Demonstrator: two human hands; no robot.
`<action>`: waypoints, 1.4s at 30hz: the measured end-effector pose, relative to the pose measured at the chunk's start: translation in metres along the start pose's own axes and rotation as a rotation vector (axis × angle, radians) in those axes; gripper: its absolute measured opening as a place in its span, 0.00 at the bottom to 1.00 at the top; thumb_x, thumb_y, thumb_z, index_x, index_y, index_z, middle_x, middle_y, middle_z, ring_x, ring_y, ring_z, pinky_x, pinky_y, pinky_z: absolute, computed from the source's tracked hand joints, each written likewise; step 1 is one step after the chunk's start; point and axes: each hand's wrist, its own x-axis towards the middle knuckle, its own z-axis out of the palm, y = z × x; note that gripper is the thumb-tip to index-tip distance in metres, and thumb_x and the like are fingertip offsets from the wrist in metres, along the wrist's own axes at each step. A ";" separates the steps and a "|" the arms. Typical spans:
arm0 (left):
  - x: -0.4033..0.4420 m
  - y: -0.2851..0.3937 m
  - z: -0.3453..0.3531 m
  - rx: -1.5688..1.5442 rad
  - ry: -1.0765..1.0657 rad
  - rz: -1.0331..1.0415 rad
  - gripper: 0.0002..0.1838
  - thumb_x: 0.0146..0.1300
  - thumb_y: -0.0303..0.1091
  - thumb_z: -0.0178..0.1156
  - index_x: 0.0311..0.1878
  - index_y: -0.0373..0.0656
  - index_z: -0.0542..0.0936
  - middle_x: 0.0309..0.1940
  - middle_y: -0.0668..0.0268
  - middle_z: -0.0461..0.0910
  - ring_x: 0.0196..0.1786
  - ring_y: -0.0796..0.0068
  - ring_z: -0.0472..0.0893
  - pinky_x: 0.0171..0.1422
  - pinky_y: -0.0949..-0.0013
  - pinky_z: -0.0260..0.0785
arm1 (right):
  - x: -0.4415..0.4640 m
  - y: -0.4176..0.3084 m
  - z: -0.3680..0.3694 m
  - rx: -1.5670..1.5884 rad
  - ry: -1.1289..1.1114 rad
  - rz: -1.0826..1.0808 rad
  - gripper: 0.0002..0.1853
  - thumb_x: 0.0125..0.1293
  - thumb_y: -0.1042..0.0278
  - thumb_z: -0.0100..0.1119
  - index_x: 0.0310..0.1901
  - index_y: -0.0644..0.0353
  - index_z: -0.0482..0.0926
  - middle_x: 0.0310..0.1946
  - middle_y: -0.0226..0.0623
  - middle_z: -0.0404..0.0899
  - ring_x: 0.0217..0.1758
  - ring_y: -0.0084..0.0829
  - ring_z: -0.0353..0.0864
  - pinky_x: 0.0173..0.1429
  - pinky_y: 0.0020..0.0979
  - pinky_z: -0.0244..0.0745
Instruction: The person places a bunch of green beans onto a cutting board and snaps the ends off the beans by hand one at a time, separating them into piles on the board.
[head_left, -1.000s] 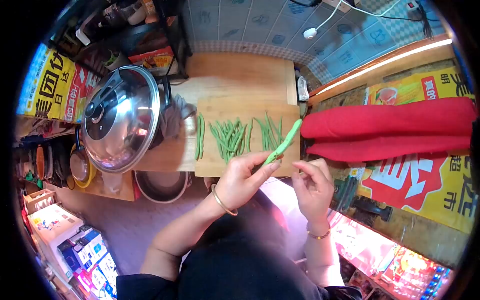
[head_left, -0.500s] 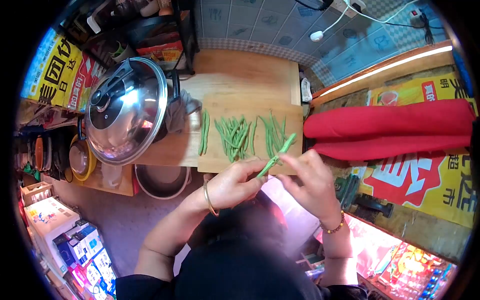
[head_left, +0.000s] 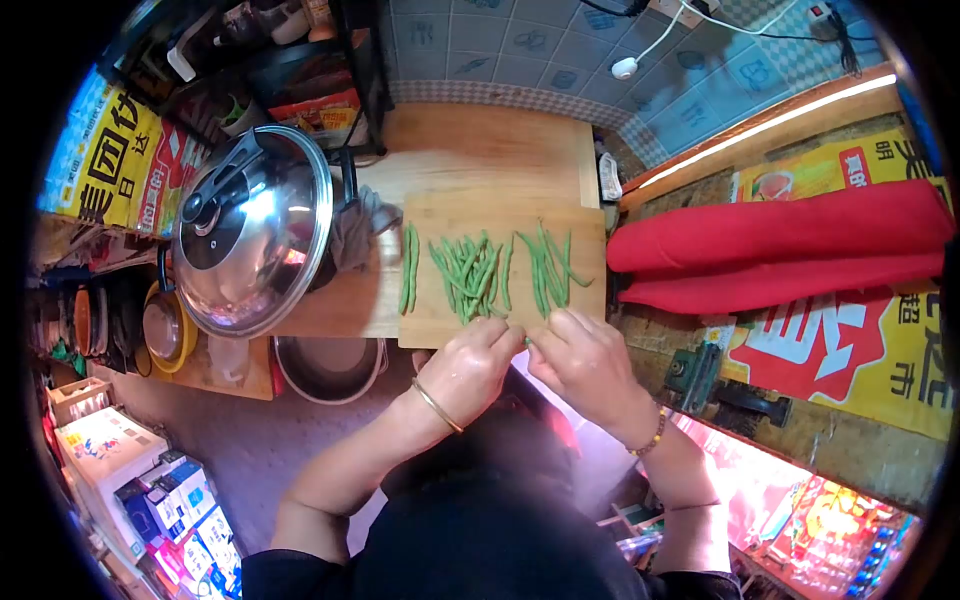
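A green bean (head_left: 528, 342) shows only as a sliver between the left hand (head_left: 468, 364) and right hand (head_left: 582, 362), both with fingers clamped on it. Loose beans (head_left: 467, 273) lie beyond the fingers on the cutting board (head_left: 450, 214).

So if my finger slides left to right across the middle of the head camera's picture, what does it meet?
Shiny domed silver lid, crumpled grey cloth, two slim green beans, middle heap of thin green beans, right-hand bunch of thin green beans, long red cloth bundle.
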 end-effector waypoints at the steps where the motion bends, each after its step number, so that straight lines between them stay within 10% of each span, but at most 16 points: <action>1: 0.000 -0.001 0.002 -0.001 -0.003 0.003 0.07 0.50 0.20 0.52 0.34 0.36 0.72 0.24 0.56 0.70 0.27 0.55 0.73 0.35 0.61 0.68 | -0.002 0.002 0.005 -0.001 0.002 0.004 0.07 0.46 0.72 0.57 0.29 0.62 0.73 0.23 0.36 0.66 0.30 0.33 0.71 0.33 0.32 0.68; 10: 0.000 -0.003 0.016 -0.163 0.180 0.059 0.10 0.50 0.21 0.57 0.38 0.36 0.75 0.31 0.58 0.76 0.35 0.61 0.77 0.40 0.67 0.70 | -0.024 0.006 0.018 0.705 0.214 0.461 0.06 0.48 0.78 0.60 0.31 0.62 0.79 0.20 0.29 0.66 0.20 0.18 0.64 0.24 0.21 0.57; 23: 0.009 -0.022 0.051 -1.404 0.447 -0.253 0.09 0.62 0.32 0.52 0.39 0.35 0.74 0.36 0.59 0.75 0.45 0.63 0.74 0.58 0.57 0.63 | -0.108 0.029 0.076 0.772 0.391 0.898 0.02 0.53 0.80 0.54 0.29 0.65 0.76 0.21 0.26 0.62 0.20 0.15 0.59 0.24 0.19 0.56; 29: 0.018 -0.064 0.026 -1.447 0.818 -0.438 0.12 0.64 0.37 0.50 0.46 0.40 0.71 0.38 0.65 0.75 0.42 0.77 0.73 0.49 0.74 0.63 | -0.211 0.069 0.174 1.213 0.459 1.579 0.06 0.59 0.73 0.52 0.34 0.64 0.78 0.19 0.22 0.64 0.20 0.14 0.59 0.24 0.17 0.54; 35: -0.007 -0.067 0.047 -1.453 0.658 -0.608 0.13 0.64 0.37 0.50 0.47 0.40 0.70 0.39 0.65 0.74 0.41 0.76 0.73 0.44 0.75 0.66 | -0.249 0.120 0.301 1.441 0.534 1.762 0.08 0.57 0.74 0.54 0.39 0.62 0.78 0.21 0.28 0.71 0.19 0.18 0.66 0.20 0.20 0.61; 42: -0.018 -0.063 0.077 -1.485 0.553 -0.854 0.11 0.64 0.36 0.50 0.45 0.40 0.71 0.38 0.66 0.74 0.39 0.76 0.72 0.42 0.75 0.66 | -0.191 0.154 0.329 1.756 0.837 1.763 0.13 0.62 0.67 0.49 0.46 0.63 0.69 0.34 0.31 0.71 0.37 0.25 0.69 0.46 0.28 0.66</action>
